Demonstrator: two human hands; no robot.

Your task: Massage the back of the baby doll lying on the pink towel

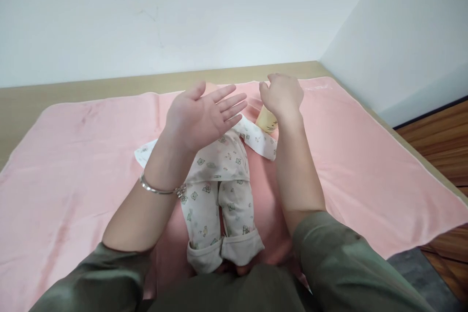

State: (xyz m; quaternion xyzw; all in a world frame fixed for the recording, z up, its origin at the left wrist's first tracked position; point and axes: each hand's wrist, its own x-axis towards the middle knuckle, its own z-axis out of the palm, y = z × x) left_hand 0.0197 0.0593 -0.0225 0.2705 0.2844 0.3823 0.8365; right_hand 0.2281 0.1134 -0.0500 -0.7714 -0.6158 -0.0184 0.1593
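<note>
The soft white pyjamas [219, 170], printed with small figures and ending in 2 rolled cuffs, lie spread on the creased pink blanket [351, 156]. Over their top is the left hand [204, 114], open, palm showing, fingers slightly fanned. The right hand [283, 92] bends near a rounded yellow container [267, 120]; its grip cannot be told. Beyond are the pale table [164, 85] and smooth white wall [219, 19]

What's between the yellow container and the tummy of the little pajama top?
A white printed sleeve lies between them, in the head view.
</note>
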